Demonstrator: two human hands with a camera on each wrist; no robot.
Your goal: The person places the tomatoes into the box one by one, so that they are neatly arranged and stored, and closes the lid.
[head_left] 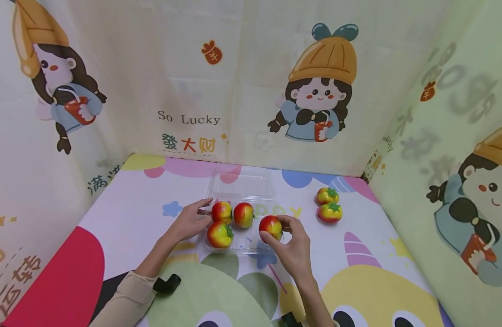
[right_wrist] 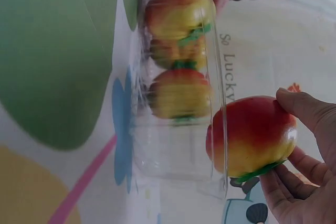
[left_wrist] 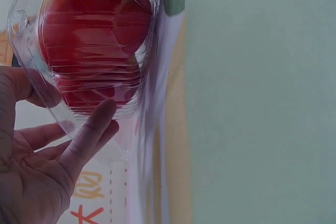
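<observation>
A clear plastic clamshell box [head_left: 246,249] lies with its lid [head_left: 242,182] folded back. Three red-and-yellow fruits with green leafy tops sit in its left and middle part: a back-left fruit [head_left: 221,212], a front-left fruit [head_left: 220,235] and a middle fruit [head_left: 243,215]. At the box's left side, my left hand [head_left: 191,220] touches the rim and wall with fairly straight fingers. My right hand [head_left: 293,243] holds another such fruit [head_left: 270,228] between thumb and fingers, over the right part of the box. In the right wrist view this held fruit [right_wrist: 252,137] appears at rim height.
Two more fruits, a rear one [head_left: 327,195] and a front one [head_left: 330,212], stand on the table to the right of the box. A colourful cartoon cloth [head_left: 381,281] covers the table. Printed curtains [head_left: 242,91] hang behind and at both sides.
</observation>
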